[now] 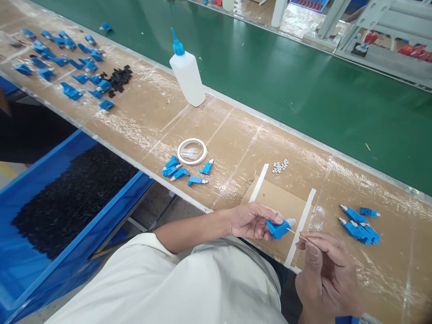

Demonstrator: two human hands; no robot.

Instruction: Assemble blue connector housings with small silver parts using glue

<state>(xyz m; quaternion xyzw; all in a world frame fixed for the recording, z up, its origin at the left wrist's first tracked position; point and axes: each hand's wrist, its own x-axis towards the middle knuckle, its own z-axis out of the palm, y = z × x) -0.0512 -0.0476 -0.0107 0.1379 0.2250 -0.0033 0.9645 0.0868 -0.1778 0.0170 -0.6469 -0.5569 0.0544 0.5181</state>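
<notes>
Steadying blue piece point(277, 230) against thin stick point(293, 231)

Take blue piece as clock centre, 12 o'clock pointing away from body. Pinches blue piece between thumb and fingers of left hand point(249, 220), above cardboard sheet point(285, 198). Judged a bracing grip, leaving whitish end point(290, 222) exposed toward right. Pinches thin stick between thumb and fingertips of right hand point(326, 270), at 4 o'clock, with remaining fingers loosely bent. Judged a fine-control hold, directing tip at blue piece; cannot confirm contact.

Note white strips point(259, 182) along both sides of cardboard sheet, probably for fixing to table point(236, 130). Note small white parts point(280, 166) heaped at 12 o'clock, beyond cardboard sheet, apparently for easy reach. Find loose blue pieces grouped at 3 o'clock point(353, 229) and at 10 o'clock point(180, 173), seemingly for keeping batches apart. Find tape roll point(178, 151) lying flat beside second group. Find squeeze bottle point(189, 81) upright at 11 o'clock, nozzle upward, presumably against leakage. Record further blue pieces point(70, 91) and black parts point(118, 81) farther out at 10 o'clock, and blue crate point(111, 200) of black bits at 9 o'clock, below table level.
</notes>
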